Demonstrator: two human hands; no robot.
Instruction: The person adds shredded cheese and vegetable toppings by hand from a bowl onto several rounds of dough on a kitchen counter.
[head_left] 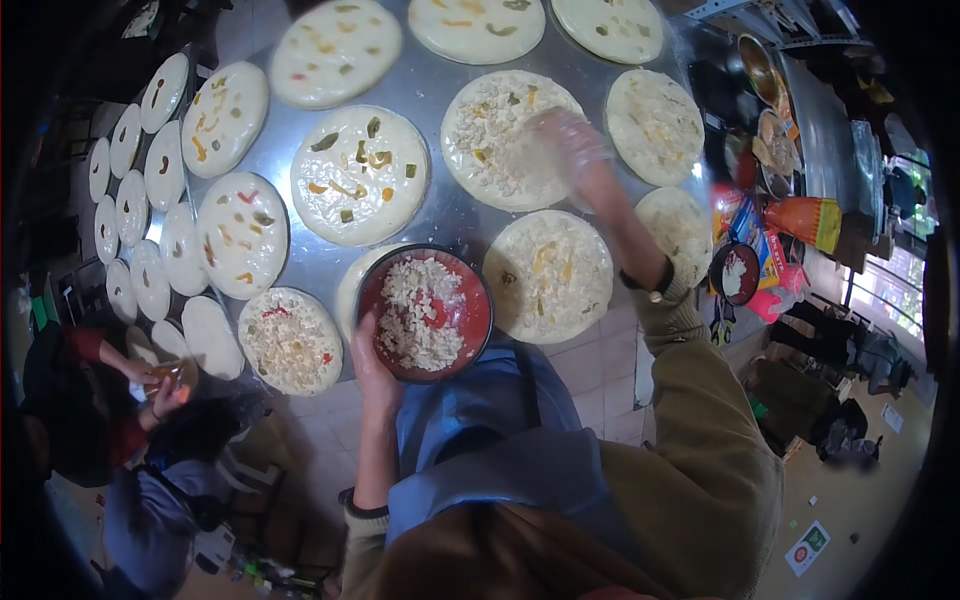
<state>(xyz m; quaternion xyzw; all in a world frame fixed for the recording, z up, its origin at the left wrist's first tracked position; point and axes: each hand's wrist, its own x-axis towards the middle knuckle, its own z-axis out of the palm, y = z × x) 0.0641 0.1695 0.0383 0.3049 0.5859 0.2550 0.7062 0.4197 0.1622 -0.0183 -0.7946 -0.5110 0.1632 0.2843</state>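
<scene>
My left hand (374, 372) grips the side of a bowl (472, 312), dark outside and red inside. White crumbly topping (412, 312) lies in it. Over a round flat dough (478, 165), my right hand (572, 150) is smeared by motion and seems to wear a clear glove; its fingers are not distinct. White crumbs and colored strips cover that dough. Below it sits another crumb-covered dough round (548, 275). To the left, a glossy dough round (345, 205) carries green and orange pieces without crumbs. The bowl partly hides one more round (350, 290).
More dough rounds stand on the metal table (448, 215), smaller ones at far left. At lower left, another person's hands (150, 385) hold a small container. A second bowl with white contents (738, 274), colorful packages (755, 235) and metal bowls (758, 70) are at right.
</scene>
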